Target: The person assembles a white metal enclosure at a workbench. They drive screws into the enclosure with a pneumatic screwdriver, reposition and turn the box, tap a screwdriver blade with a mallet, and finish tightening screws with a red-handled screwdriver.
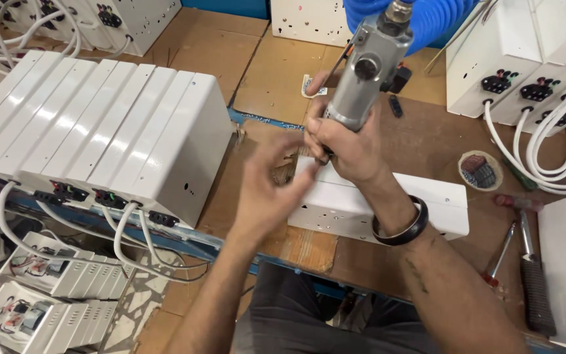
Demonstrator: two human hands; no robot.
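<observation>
Bench [420,141]: brown board top; its near edge runs just below the forearms, with floor beyond it to the lower left. Bare board lies left of the hands, up to the row of white housings.

Left hand [266,190]: reaches up from the near edge, blurred; fingers spread loosely, tips at the left end of the white box. Whether this grip holds anything, cannot tell.

White box [388,203]: long, flat, lying crosswise on the bench directly under both hands, its far end running out to the right of the right wrist.

Right hand [348,141]: dark bangle at the wrist, forearm coming in from lower right; grip wrapped tight round the lower body of the pneumatic screwdriver [365,72].

Pneumatic screwdriver: grey, held near upright and leaning slightly right, tip hidden behind the fingers at the box's top left edge.

Right of the grip: small round dish of parts [480,170]; nearer, a red-handled screwdriver [500,254] and a file [537,282].

Left of the grip: row of white housings [93,124], cables hanging over the edge.

Beyond the grip: blue coiled air hose [427,19] above the tool; more white housings [525,59] far right.
</observation>
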